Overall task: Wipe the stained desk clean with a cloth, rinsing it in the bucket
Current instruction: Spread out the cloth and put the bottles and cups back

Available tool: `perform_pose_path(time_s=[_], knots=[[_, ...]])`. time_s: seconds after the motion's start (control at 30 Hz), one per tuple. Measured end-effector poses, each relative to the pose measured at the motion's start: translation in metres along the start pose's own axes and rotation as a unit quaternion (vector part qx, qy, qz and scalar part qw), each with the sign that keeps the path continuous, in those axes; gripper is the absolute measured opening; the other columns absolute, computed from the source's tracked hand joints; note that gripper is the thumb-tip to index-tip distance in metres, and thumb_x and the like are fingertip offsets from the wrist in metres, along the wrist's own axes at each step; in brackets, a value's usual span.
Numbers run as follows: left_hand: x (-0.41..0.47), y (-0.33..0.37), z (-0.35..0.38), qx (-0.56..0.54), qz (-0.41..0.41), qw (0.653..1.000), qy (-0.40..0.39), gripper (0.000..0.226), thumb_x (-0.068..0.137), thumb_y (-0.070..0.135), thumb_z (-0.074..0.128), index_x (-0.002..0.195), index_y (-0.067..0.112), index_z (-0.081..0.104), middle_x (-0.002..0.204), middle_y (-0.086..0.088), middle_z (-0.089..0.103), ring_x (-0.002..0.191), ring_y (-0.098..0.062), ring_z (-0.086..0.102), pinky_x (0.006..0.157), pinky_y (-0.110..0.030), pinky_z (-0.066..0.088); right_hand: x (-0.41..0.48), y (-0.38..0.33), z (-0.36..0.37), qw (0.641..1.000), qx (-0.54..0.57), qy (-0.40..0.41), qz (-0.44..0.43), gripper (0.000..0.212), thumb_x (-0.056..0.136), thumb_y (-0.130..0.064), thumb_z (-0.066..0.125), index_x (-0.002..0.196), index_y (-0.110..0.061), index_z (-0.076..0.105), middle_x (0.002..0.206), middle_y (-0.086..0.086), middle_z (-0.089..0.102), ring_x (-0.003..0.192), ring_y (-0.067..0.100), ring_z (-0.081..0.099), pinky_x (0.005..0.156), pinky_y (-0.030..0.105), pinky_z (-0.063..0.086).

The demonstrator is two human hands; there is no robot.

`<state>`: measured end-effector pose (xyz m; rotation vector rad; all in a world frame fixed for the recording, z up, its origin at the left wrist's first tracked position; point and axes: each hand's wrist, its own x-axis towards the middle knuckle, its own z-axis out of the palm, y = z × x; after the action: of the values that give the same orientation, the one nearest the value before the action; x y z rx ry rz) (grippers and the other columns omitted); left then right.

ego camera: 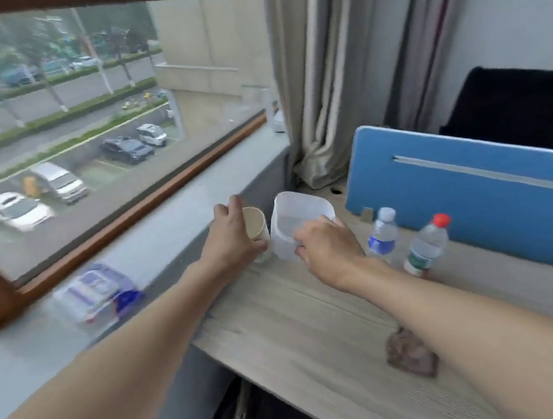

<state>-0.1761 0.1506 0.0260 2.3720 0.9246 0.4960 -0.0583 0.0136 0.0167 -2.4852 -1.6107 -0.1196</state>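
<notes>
One cloth (412, 354), two bottles (383, 233) (427, 247), one held cup (256, 223), one held bucket (303, 196)

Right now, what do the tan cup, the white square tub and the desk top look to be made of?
Tan round cup, gripped by the left hand: probably paper, matt with a thin rim. White square tub, held by the right hand: likely plastic, translucent and smooth. Pale desk top: wood-grain surface, perhaps laminate; streaked lines show.

Left hand (233, 235), right hand (327, 248) bare; forearms bare.
</notes>
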Motion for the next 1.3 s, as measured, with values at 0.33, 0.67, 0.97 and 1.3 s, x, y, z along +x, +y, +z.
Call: perform_pose_path(time_s=[0.33, 0.67, 0.97, 1.3], knots=[[0.004, 0.123, 0.226, 0.059, 0.113, 0.972, -0.196, 0.06, 0.076, 0.022, 0.075, 0.123, 0.014, 0.039, 0.124, -0.011, 0.044, 0.113, -0.035, 0.049, 0.094, -0.044, 0.045, -0.137, 0.21, 0.022, 0.967, -0.032, -0.203, 0.15, 0.019, 0.096, -0.02, 0.053, 0.077, -0.021, 0.048, 0.109, 0.008, 0.067, 0.106, 0.032, 0.059, 0.078, 0.035, 0.03], [0.003, 0.116, 0.318, 0.16, 0.093, 0.956, -0.227, 0.046, 0.084, 0.027, 0.07, 0.121, 0.014, 0.046, 0.131, -0.006, 0.045, 0.112, -0.031, 0.049, 0.093, -0.039, 0.046, -0.168, 0.28, 0.089, 0.943, -0.043, -0.279, 0.175, 0.036, 0.096, -0.015, 0.051, 0.065, -0.02, 0.034, 0.099, 0.01, 0.064, 0.096, 0.031, 0.054, 0.079, 0.035, 0.027], [-0.005, 0.087, 0.339, 0.164, 0.072, 0.964, -0.196, 0.047, 0.084, 0.016, 0.071, 0.124, 0.012, 0.047, 0.141, -0.006, 0.035, 0.114, -0.032, 0.043, 0.089, -0.043, 0.048, -0.158, 0.281, 0.14, 0.944, -0.071, -0.299, 0.117, 0.016, 0.094, -0.011, 0.057, 0.107, -0.013, 0.067, 0.119, 0.007, 0.065, 0.115, 0.029, 0.054, 0.091, 0.034, 0.036], [-0.007, 0.08, 0.337, 0.157, 0.068, 0.961, -0.216, 0.06, 0.08, 0.024, 0.08, 0.128, 0.013, 0.046, 0.141, -0.01, 0.032, 0.12, -0.033, 0.044, 0.096, -0.041, 0.047, -0.155, 0.271, 0.142, 0.939, -0.067, -0.312, 0.124, 0.026, 0.097, -0.026, 0.061, 0.12, -0.015, 0.062, 0.127, 0.007, 0.058, 0.122, 0.029, 0.051, 0.098, 0.038, 0.035]])
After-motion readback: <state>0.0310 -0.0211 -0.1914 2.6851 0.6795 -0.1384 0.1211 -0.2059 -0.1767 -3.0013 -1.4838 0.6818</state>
